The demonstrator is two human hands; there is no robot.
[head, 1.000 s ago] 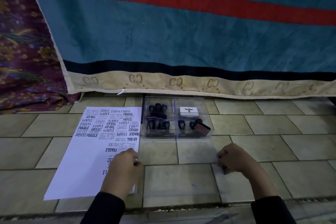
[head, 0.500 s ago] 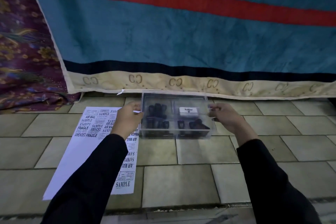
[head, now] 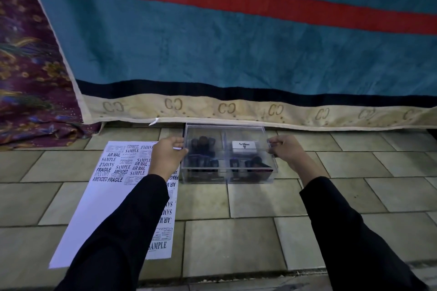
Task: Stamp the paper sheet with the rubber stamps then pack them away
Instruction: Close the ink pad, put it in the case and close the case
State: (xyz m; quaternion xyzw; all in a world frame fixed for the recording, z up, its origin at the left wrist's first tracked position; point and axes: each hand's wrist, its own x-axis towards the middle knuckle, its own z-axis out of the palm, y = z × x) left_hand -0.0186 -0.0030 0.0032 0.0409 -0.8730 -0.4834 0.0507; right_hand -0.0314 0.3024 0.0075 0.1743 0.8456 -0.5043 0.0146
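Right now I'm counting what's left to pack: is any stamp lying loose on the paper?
No, the paper carries only printed marks; the stamps sit inside the clear box.

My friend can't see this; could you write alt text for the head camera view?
Two hands, left hand and right hand, hold a clear lid over a clear box of rubber stamps on a tiled floor. A stamped paper sheet lies to its left.
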